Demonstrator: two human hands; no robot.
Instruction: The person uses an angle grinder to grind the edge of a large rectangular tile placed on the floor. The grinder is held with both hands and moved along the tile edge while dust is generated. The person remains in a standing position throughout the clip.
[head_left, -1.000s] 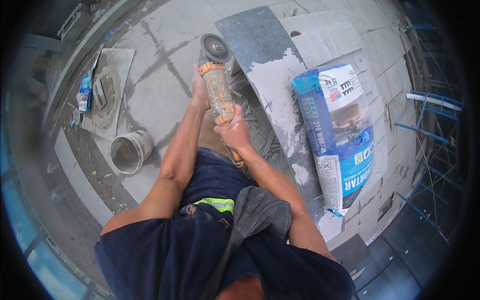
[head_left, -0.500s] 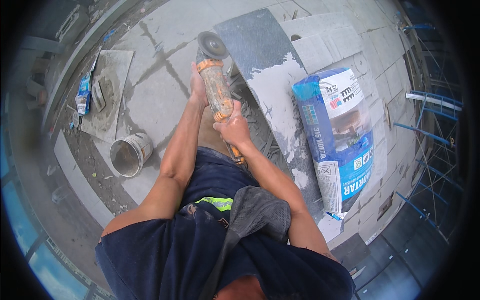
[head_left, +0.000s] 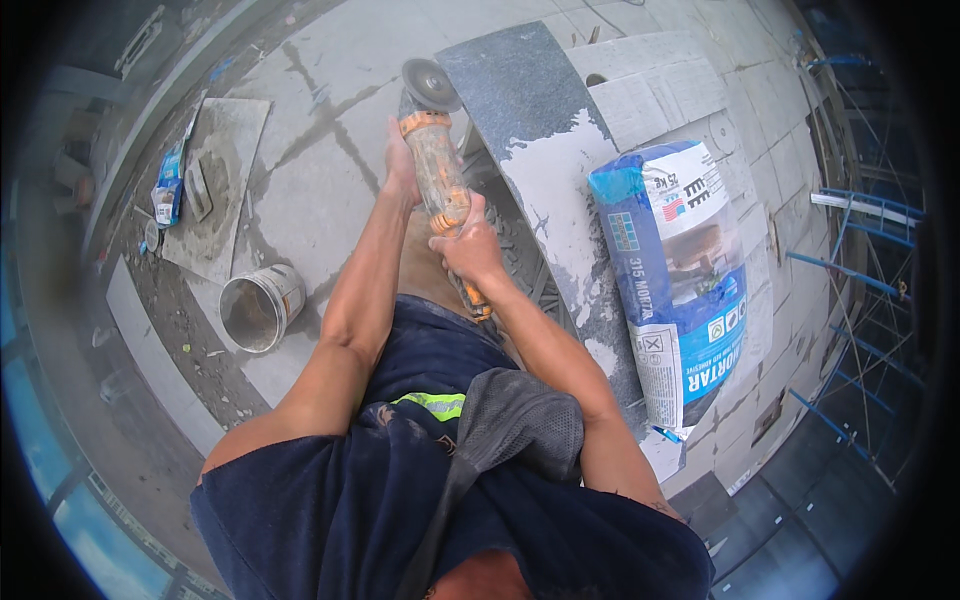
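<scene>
Both my hands hold a dusty orange angle grinder (head_left: 434,165) in front of me, its round cutting disc (head_left: 431,85) at the far end. My left hand (head_left: 401,160) grips its left side near the head, fingers partly hidden behind the body. My right hand (head_left: 472,245) is wrapped round the rear part, near the orange battery end (head_left: 474,300). The disc is at the left edge of a long dark stone slab (head_left: 515,80) partly coated in white; whether it touches, I cannot tell. White dust hazes the slab's far end.
A blue and white mortar bag (head_left: 675,270) lies on the slab's right side. At left stand a white bucket (head_left: 262,308) and a mortar-smeared board (head_left: 215,190) with a trowel (head_left: 201,190). Broken offcuts (head_left: 530,265) lie beside the slab. Blue scaffolding (head_left: 850,265) is at far right.
The grinder and both hands have shifted very slightly to the right in the picture. My grip is the same, and the slab and bag appear nearly unmoved.
</scene>
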